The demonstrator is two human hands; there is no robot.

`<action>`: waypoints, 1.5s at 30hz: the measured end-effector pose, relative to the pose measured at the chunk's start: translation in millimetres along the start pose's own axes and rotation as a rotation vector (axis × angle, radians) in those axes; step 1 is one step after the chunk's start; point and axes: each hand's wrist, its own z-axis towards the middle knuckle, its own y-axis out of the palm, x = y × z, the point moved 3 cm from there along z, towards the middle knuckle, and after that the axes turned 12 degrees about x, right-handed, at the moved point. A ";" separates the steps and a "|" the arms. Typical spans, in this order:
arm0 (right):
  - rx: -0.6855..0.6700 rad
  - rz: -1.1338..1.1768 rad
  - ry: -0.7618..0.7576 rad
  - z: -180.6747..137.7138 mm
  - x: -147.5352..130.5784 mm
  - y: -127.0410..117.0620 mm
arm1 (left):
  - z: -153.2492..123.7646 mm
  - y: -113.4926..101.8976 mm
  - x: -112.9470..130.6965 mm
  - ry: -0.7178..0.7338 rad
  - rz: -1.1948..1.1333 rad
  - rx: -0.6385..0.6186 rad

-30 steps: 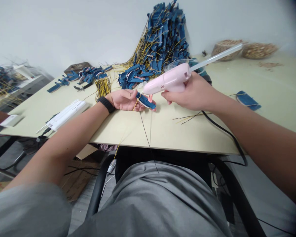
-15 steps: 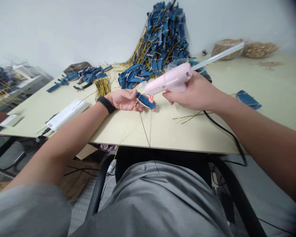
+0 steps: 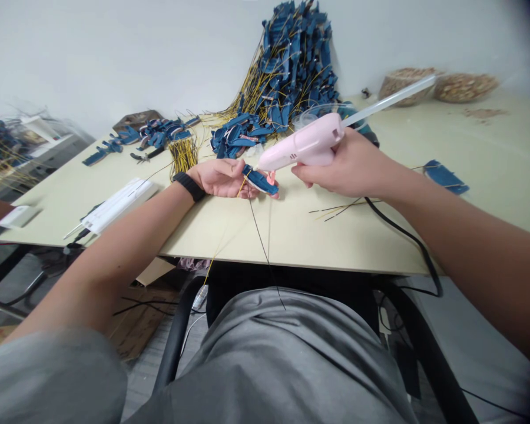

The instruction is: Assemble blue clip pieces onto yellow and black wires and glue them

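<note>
A pink hot glue gun (image 3: pixel 302 143) with a long clear glue stick (image 3: pixel 391 99) in its back end is gripped by my right hand (image 3: pixel 348 165). Its nozzle points left, at the upper end of a small blue piece (image 3: pixel 261 180). That piece lies across the fingers of my left hand (image 3: pixel 223 176), palm up, with the thumb at its end. One black wire (image 3: pixel 259 227) and one yellow wire hang from it over the table edge. Whether the nozzle touches the blue piece I cannot tell.
A tall heap of blue pieces with yellow wires (image 3: pixel 291 70) stands behind my hands. Pliers (image 3: pixel 146 155) and a white box (image 3: pixel 119 206) lie to the left. Loose wires (image 3: pixel 335 209) and a flat blue piece (image 3: pixel 446 176) lie right. The glue gun's black cord (image 3: pixel 406 235) drops off the front edge.
</note>
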 end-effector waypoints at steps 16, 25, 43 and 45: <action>0.031 0.038 -0.034 0.1 5.0 1.1 | -5.8 -0.4 -2.2 -0.019 -0.090 0.170; 0.031 0.069 0.001 -1.0 4.0 -2.4 | -7.8 5.9 -3.7 -0.028 -0.122 0.197; 0.007 0.039 -0.010 -1.1 -6.1 -0.3 | 3.0 2.3 2.2 -0.012 -0.033 -0.010; 0.002 0.036 -0.007 -1.4 -7.9 -0.4 | 4.0 2.6 4.1 0.014 -0.032 -0.038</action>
